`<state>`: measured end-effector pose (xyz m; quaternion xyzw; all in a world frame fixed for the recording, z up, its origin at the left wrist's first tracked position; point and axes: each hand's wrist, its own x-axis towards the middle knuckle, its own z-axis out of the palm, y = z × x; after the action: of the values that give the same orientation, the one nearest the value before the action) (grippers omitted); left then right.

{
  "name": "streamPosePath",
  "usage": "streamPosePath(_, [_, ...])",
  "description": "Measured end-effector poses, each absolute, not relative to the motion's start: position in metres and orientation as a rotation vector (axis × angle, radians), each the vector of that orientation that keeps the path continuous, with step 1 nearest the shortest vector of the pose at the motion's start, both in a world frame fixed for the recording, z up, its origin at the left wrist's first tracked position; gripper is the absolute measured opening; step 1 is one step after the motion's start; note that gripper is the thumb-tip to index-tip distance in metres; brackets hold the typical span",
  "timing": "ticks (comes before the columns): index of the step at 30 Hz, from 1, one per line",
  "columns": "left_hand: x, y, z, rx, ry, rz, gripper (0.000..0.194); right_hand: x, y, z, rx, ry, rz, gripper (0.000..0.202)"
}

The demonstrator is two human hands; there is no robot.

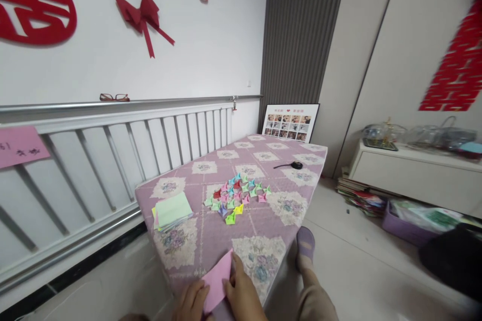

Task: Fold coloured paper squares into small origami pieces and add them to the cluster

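A pink sheet of folding paper lies at the near end of the cloth-covered table, partly hidden by my fingers. My left hand grips its left edge, fingers bent over the paper. On the opposite side my right hand pinches the right edge between thumb and fingers. Farther up stands a group of several small folded paper pieces in green, yellow, pink, red, blue and purple. Left of them rests a stack of coloured paper sheets, pale green on top.
A black tape measure is on the far right of the flowered tablecloth. The white radiator borders the table's left side, with glasses above it. A photo board leans behind. At right are a white cabinet and purple bin.
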<state>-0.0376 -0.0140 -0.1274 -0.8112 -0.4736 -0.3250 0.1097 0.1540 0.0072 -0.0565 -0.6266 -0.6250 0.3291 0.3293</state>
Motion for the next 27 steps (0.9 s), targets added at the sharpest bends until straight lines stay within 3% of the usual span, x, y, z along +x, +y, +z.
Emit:
streamPosePath(2, [-0.035,-0.015,-0.117,-2.504,-1.383,-0.851,0.046,0.154,0.005,-0.051,-1.713,-1.717,0.823,0.066])
streamPosePath(10, [-0.015,-0.033,-0.078,-2.555,-1.792,-0.792,0.033,0.158,0.002,-0.043,-1.928,-1.998,0.661,0.065])
streamPosePath(18, [-0.015,-0.03,-0.069,-2.582,-1.858,-0.892,0.023,0.162,-0.004,-0.054,-1.597,-2.128,0.256,0.019])
streamPosePath(24, [-0.018,-0.022,-0.064,-2.623,-1.864,-0.856,0.018,0.167,-0.013,-0.044,-1.375,-2.173,0.402,0.005])
streamPosePath(27, [-0.019,-0.019,-0.061,-2.672,-1.87,-0.851,0.018,0.165,-0.016,-0.041,-1.421,-2.171,0.408,0.016])
